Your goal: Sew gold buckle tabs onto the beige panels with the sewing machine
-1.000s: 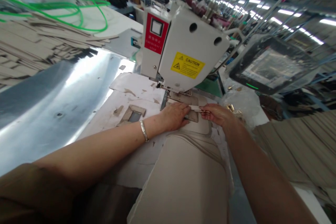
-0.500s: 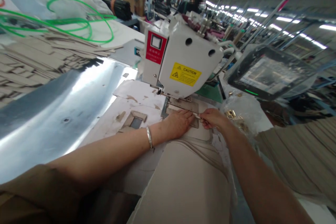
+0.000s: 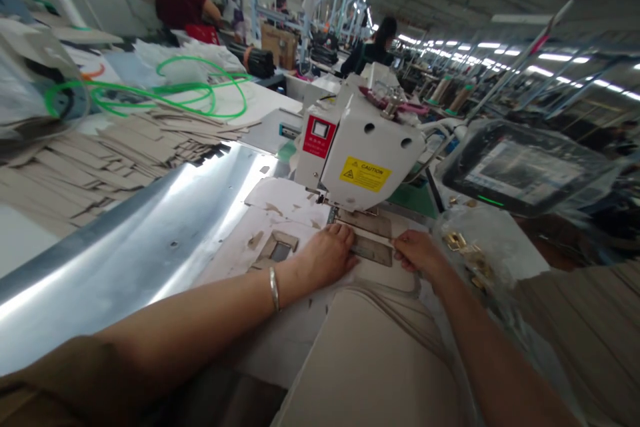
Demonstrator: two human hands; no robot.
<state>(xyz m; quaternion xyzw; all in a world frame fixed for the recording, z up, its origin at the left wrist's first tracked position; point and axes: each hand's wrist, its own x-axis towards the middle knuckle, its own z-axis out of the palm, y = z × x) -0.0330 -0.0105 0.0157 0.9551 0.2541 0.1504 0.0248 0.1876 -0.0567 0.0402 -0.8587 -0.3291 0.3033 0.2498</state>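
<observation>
The left hand (image 3: 325, 257) lies flat and the right hand (image 3: 419, 255) rests curled, just apart, either side of a beige panel (image 3: 371, 251) under the sewing machine (image 3: 363, 160), though whether the right pinches it cannot be told.

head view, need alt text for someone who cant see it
The left hand and right hand rest on a beige material piece just in front of a white industrial sewing machine with a yellow caution label. A clear bag of brass-coloured fittings lies to the right and stacked beige cut pieces to the left, in a long factory hall.
</observation>
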